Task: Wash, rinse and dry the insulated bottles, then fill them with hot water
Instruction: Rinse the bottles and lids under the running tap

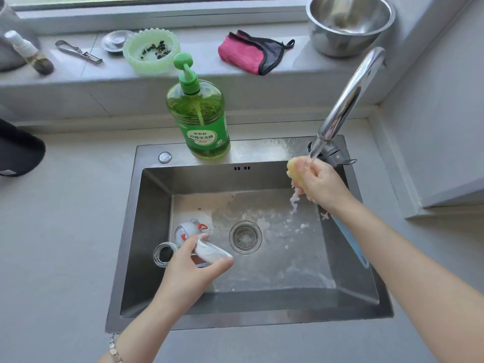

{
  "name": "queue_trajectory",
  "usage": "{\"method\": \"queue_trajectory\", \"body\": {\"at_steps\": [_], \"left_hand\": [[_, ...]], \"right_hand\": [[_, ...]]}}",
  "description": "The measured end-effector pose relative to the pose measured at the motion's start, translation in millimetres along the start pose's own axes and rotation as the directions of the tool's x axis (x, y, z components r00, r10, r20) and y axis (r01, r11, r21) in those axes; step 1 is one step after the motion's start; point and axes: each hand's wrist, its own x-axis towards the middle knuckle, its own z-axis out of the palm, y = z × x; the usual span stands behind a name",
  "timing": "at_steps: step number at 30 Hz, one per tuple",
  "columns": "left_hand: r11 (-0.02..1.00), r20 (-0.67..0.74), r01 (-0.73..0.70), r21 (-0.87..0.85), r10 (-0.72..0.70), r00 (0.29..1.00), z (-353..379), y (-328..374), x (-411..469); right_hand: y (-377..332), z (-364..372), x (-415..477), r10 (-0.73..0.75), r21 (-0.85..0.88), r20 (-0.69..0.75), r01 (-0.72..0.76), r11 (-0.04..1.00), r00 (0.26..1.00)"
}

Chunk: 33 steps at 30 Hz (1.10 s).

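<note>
1. Right hand (pixel 323 183), right of centre, just under the tap spout. The fingers are curled tight round a yellow sponge (pixel 294 170). The sponge top sticks out above the fist, in the water stream. Foam drips from the fist into the basin.
2. Left hand (pixel 188 263), lower left of the basin. It pinches a white cap (pixel 213 252) between thumb and fingers, and the cap is tilted.
3. Bottle (pixel 163 254), at the basin's lower left, just left of the left hand. The open mouth faces the camera and is dark inside. The body is hidden, so upright or lying: cannot tell.
4. Lid (pixel 187 229), a clear dome with a red loop. It sits on the basin floor just above the left hand, left of the drain (pixel 245 237).
5. Sink (pixel 146 231), steel, with foam patches on the floor right of the drain. A blue strip (pixel 351 242) lies along the right wall, partly under the right forearm; identity unclear.
6. Tap (pixel 348 100), chrome and running, upper right.
7. Soap (pixel 199 113), a green pump bottle, upright on the sink's back ledge, centre.
8. Sill (pixel 65 72), top of frame, left to right: spray bottle (pixel 28 52), peeler (pixel 78 52), steel disc (pixel 115 41), green dish (pixel 152 51), pink cloth (pixel 248 53), steel bowl (pixel 348 22).
9. Bracelet (pixel 115 347) on the left wrist, bottom left.
</note>
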Motion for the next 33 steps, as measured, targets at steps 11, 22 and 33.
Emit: {"method": "queue_trajectory", "body": {"at_steps": [11, 22, 33], "left_hand": [[1.0, -0.015, -0.004, -0.022, 0.004, 1.0, -2, 6, -7], [1.0, -0.023, -0.005, -0.016, 0.005, 1.0, -4, 3, -7], [1.0, 0.004, -0.024, 0.011, 0.024, 1.0, 2, 8, 3]], "right_hand": [[3, -3, 4, -0.002, -0.031, 0.061, 0.004, 1.0, 0.998], [-6, -1, 4, 0.045, -0.146, 0.018, -0.041, 0.988, 0.999], [15, -27, 2, 0.254, -0.402, -0.042, -0.249, 0.881, 0.966]]}}
